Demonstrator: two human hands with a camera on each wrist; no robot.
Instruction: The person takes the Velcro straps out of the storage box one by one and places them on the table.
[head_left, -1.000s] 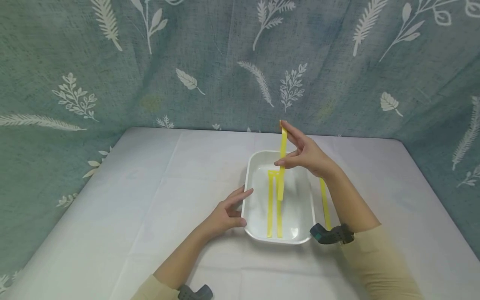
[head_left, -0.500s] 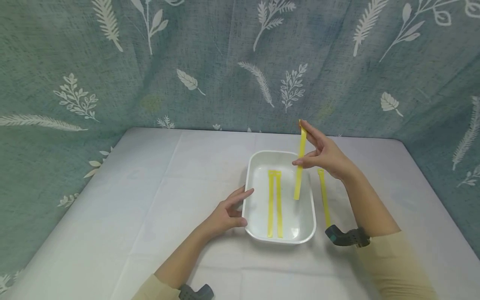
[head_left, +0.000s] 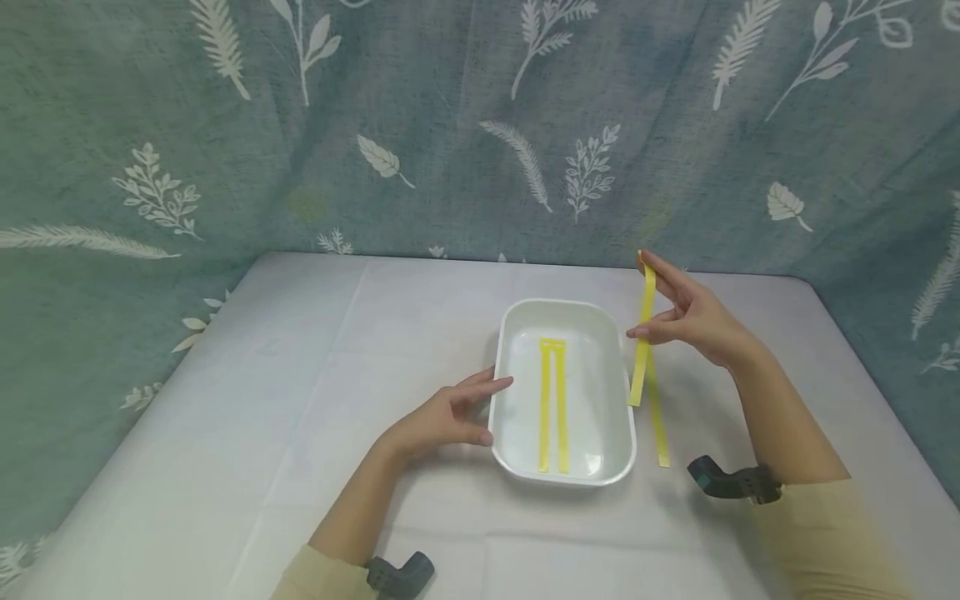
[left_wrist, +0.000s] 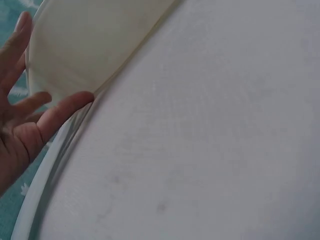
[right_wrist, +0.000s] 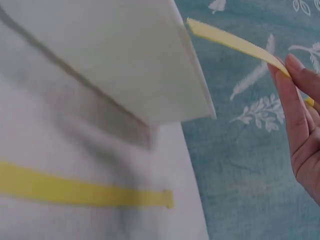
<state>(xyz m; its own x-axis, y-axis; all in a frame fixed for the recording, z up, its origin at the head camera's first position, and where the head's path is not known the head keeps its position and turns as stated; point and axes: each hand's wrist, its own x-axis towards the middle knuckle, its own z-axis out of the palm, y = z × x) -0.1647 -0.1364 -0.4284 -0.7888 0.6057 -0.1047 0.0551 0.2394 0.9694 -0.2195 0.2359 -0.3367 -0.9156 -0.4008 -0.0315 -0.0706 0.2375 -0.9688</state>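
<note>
A white rectangular tray (head_left: 600, 375) stands on the table, with two flat yellow strips (head_left: 562, 408) side by side in it. My left hand (head_left: 438, 417) is spread at the tray's left side, one finger over the rim and the thumb against the wall; the left wrist view shows the hand (left_wrist: 20, 125) at the tray's outer side. My right hand (head_left: 701, 325) pinches another yellow strip (head_left: 642, 367), which hangs down just beyond the tray's right rim. In the right wrist view, thumb and finger pinch this strip (right_wrist: 235, 42). A further yellow strip (right_wrist: 85, 190) lies on the table below it.
The table (head_left: 375, 333) is covered with a white cloth. Behind it hangs a blue-green curtain (head_left: 420, 208) with white leaf prints. A dark device is strapped to each wrist.
My right hand has carried its yellow strip rightward, from over the tray to beyond its right rim, overlapping the strip on the table. The left hand stays at the tray.
</note>
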